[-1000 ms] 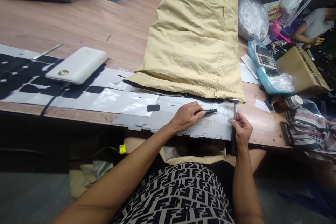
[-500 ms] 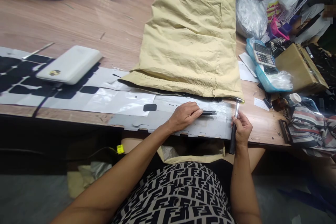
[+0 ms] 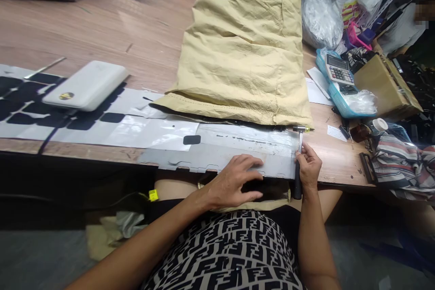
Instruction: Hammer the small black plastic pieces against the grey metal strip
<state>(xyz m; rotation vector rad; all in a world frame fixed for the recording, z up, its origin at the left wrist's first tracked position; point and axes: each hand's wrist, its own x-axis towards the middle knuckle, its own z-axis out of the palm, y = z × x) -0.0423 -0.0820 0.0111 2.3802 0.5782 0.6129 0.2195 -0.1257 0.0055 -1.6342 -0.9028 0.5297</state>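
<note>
My right hand (image 3: 308,168) grips a small hammer (image 3: 298,145) by its handle, its metal head resting at the right end of a grey metal strip (image 3: 217,159) along the table's front edge. My left hand (image 3: 234,182) hovers over the near edge of that strip, above my lap, fingers loosely spread and nothing seen in them. The black piece it held earlier is out of sight. A clear plastic-covered strip (image 3: 248,137) lies just behind the metal one, and a big tan paper sack (image 3: 248,45) lies behind that.
A white power bank (image 3: 86,85) rests on a white sheet of black pads (image 3: 68,120) at the left. Blue basket with a calculator (image 3: 336,69), a cardboard box (image 3: 384,86) and striped cloth (image 3: 404,163) crowd the right. A person sits at the far right.
My left hand has drawn back from the strip toward my lap, and the black piece it held no longer shows. The hammer head has shifted slightly.
</note>
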